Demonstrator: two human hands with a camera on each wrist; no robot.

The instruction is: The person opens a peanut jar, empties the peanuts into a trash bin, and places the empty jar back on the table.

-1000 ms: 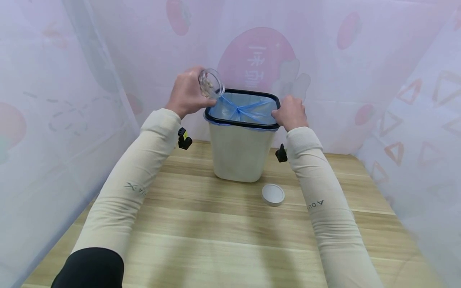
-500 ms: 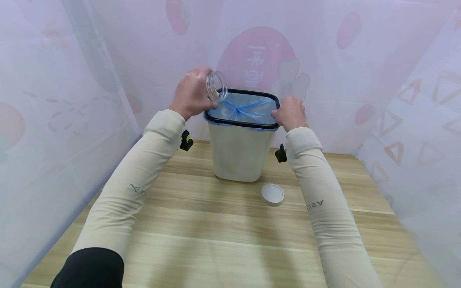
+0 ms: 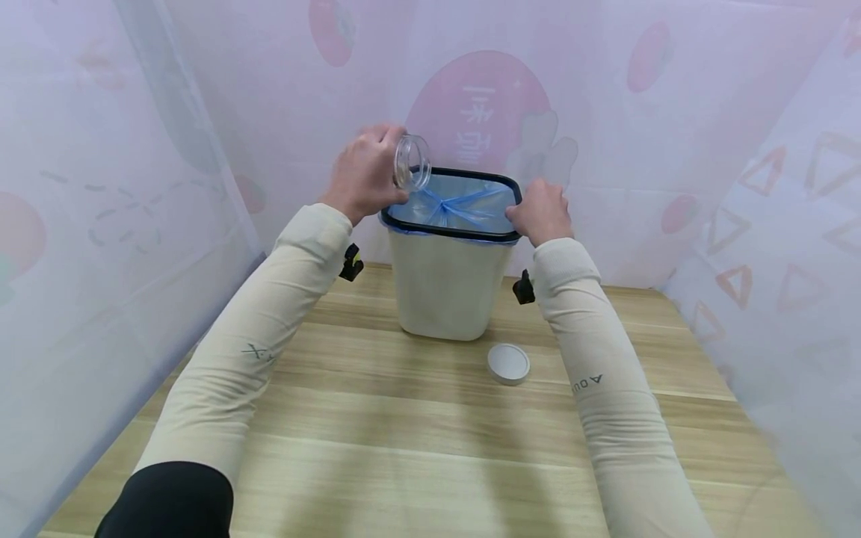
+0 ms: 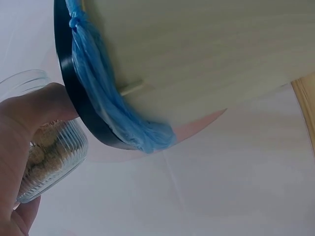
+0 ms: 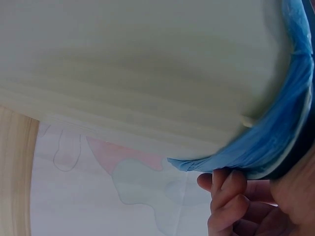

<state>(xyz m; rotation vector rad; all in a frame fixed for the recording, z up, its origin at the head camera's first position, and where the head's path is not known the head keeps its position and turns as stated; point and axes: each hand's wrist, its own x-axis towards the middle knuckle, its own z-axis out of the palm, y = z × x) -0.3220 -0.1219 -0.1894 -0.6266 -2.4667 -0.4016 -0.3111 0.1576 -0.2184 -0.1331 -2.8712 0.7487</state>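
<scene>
My left hand (image 3: 366,170) grips a clear glass jar (image 3: 412,163), tipped on its side with its mouth toward the waste bin (image 3: 447,288). Ribbed walls and brown lumpy pieces inside the jar (image 4: 54,152) show in the left wrist view. Its thumb lies close to the bin's black rim (image 4: 74,93); I cannot tell whether they touch. At the bin's right side my right hand (image 3: 543,211) holds the rim, fingers curled below the edge of the blue bin liner (image 5: 266,142). Inside the bin the liner is bunched into a knot near the middle.
A round white lid (image 3: 508,364) lies on the wooden table (image 3: 430,448) in front of the bin. Printed pale curtains (image 3: 269,90) stand close behind and on both sides.
My left hand has moved a little to the right with the jar and tipped it further. Pale pieces near the jar's mouth are less visible now. My right hand stays at the rim.
</scene>
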